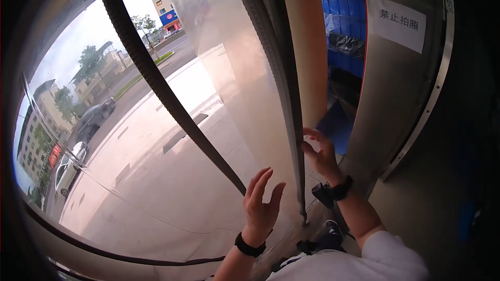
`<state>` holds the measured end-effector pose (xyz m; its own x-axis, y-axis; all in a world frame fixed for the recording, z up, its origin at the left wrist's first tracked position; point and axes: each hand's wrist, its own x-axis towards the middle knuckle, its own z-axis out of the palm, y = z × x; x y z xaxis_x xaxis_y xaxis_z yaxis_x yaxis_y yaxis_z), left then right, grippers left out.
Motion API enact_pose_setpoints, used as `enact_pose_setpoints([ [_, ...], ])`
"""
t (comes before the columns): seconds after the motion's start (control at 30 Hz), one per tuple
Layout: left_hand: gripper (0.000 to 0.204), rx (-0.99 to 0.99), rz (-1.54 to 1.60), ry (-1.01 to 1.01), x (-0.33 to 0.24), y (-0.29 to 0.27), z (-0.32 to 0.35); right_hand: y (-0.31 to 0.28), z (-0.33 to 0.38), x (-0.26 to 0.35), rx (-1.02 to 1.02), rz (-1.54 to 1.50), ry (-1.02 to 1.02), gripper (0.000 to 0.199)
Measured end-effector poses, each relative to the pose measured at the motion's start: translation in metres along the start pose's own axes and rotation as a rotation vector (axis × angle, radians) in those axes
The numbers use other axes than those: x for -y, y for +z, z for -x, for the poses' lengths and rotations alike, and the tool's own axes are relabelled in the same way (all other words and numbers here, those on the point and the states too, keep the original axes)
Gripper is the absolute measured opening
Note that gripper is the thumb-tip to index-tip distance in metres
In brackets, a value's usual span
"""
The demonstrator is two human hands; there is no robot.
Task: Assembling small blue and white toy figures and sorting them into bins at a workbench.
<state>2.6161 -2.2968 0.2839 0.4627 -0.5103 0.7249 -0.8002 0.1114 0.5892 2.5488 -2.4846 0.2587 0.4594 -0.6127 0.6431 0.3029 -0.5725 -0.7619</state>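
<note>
A clear plastic door curtain point(260, 119) with dark ribbed edge strips hangs in front of me. My left hand point(259, 205) is raised beside the lower part of one dark strip point(177, 109), with its fingers and thumb spread and nothing between them. Farther right, my right hand point(321, 153) is held up at another dark edge strip point(291, 104), its fingers curved and apart from the thumb. Whether its fingertips touch that strip, I cannot tell. Black bands circle both my wrists, and a small black box-shaped device point(323, 195) sits by the right one.
To the right stands a metal door frame point(398, 88) bearing a white paper sign point(398, 23). Blue stacked goods point(344, 15) with black plastic wrapping show behind an orange-tan panel point(307, 41). Through the plastic I see pavement point(182, 187), a white car point(70, 169) and buildings.
</note>
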Motion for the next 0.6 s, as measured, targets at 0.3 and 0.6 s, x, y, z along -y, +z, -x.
enact_pose_setpoints([
  [0.3,0.041,-0.231,-0.044,-0.214,0.007,0.098,-0.034,-0.019,-0.03,-0.046,0.447,-0.489,-0.135,0.025],
  [0.6,0.028,-0.262,0.179,-0.402,0.014,0.123,-0.053,-0.033,-0.068,-0.076,0.552,-0.705,0.089,0.014],
])
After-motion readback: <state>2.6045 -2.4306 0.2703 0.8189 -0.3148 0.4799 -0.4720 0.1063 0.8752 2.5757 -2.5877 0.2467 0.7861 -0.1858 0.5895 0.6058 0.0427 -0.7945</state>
